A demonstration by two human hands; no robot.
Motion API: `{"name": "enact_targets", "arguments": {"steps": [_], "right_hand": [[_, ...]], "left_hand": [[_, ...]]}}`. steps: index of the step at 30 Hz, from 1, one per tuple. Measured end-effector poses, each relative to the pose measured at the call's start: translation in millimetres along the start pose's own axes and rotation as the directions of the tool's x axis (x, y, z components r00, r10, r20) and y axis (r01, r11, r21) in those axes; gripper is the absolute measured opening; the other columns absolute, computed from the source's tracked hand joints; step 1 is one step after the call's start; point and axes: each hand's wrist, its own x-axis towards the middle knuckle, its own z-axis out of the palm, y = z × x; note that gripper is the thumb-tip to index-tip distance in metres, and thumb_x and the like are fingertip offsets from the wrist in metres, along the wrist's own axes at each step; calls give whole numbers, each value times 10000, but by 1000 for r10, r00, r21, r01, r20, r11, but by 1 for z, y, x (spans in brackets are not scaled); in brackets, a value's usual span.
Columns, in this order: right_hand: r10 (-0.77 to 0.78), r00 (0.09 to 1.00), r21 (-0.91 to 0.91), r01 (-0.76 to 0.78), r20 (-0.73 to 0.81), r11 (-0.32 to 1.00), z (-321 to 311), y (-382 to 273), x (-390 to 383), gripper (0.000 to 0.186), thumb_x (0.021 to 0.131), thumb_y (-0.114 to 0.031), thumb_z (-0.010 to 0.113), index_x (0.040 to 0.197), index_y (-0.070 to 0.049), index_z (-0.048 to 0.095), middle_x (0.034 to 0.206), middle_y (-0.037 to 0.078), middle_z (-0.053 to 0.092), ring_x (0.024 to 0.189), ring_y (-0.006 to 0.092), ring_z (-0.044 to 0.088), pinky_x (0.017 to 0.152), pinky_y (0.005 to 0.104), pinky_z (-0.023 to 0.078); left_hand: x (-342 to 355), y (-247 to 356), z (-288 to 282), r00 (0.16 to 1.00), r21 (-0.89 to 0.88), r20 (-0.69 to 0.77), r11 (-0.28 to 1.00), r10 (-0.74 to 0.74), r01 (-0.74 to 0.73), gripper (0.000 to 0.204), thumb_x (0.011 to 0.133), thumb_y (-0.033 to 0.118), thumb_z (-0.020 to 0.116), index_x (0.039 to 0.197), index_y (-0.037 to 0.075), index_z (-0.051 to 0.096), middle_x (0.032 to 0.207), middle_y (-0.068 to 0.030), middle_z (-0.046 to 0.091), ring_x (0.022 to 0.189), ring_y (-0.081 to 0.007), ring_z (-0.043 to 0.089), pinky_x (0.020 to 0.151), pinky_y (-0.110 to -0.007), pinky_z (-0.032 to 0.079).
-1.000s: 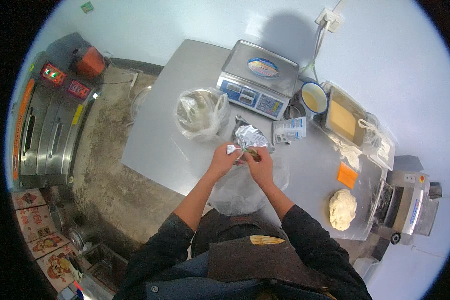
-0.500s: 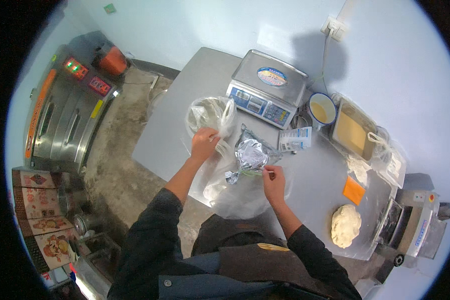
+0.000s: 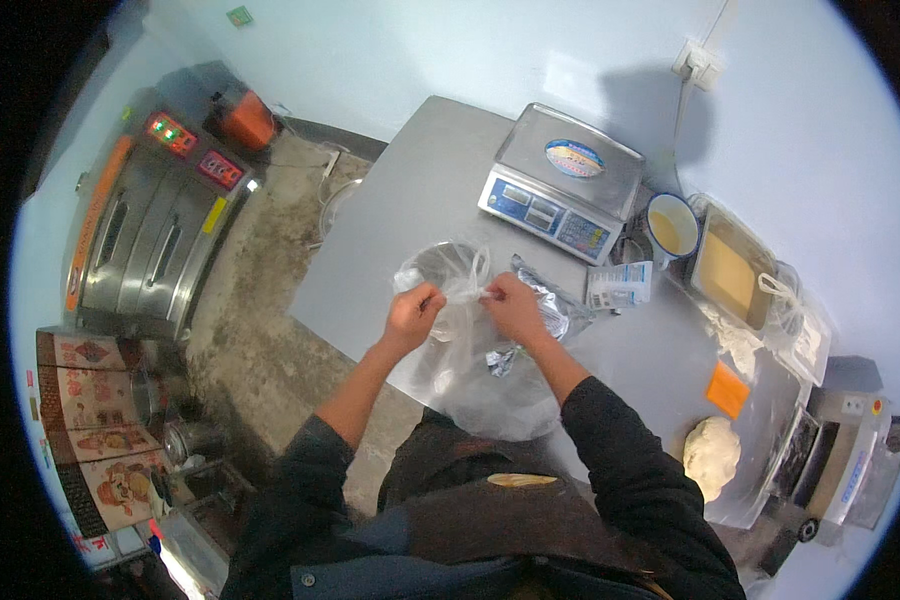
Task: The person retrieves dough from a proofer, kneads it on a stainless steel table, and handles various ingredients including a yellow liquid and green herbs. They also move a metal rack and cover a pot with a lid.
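Note:
A clear plastic bag (image 3: pixel 437 262) lies over the metal table, its gathered top stretched between my hands. My left hand (image 3: pixel 413 317) is closed in a pinch on the bag's left side. Opposite it, my right hand (image 3: pixel 516 306) pinches the same plastic, close to the left hand. Partly hidden behind the right hand and forearm is a silver foil packet (image 3: pixel 553 312). More clear plastic (image 3: pixel 500 405) spreads toward my body at the table's near edge; I cannot tell whether it belongs to the same bag.
Behind stands a weighing scale (image 3: pixel 567 180). To the right are a white packet (image 3: pixel 618 287), an enamel mug (image 3: pixel 672 224), a metal tray of yellowish stuff (image 3: pixel 727 275), an orange square (image 3: pixel 727 390), a dough lump (image 3: pixel 712 457) and a machine (image 3: pixel 835 450). Ovens (image 3: pixel 155 240) stand left.
My right hand has let go of the foil packet's edge and moved up and left onto the plastic bag. Both hands are now close together. The whole view has shifted slightly.

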Motion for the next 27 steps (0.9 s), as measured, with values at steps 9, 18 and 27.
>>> {"name": "enact_targets", "arguments": {"steps": [9, 18, 27], "right_hand": [[-112, 983, -312, 61, -147, 948, 45, -54, 2, 190, 856, -231, 750, 888, -52, 698, 956, 112, 711, 816, 314, 676, 742, 411, 530], [317, 853, -217, -431, -414, 876, 55, -46, 9, 210, 886, -241, 680, 947, -43, 716, 869, 181, 688, 827, 372, 679, 692, 462, 515], [208, 883, -299, -351, -421, 887, 66, -57, 11, 227, 868, -225, 673, 928, -9, 637, 918, 221, 673, 858, 454, 625, 824, 506, 508]], "left_hand": [[27, -13, -56, 947, 202, 85, 925, 311, -322, 167, 879, 151, 711, 1029, 89, 669, 945, -117, 648, 763, -272, 635, 698, -406, 513], [50, -56, -67, 923, -18, 301, 969, 239, -245, 96, 919, 149, 655, 959, 69, 620, 831, -134, 637, 749, -355, 622, 679, -443, 500], [34, -71, -88, 990, -18, -97, 995, -102, 101, 223, 853, 145, 690, 887, 26, 505, 695, -152, 531, 644, -317, 557, 627, -416, 444]]}}
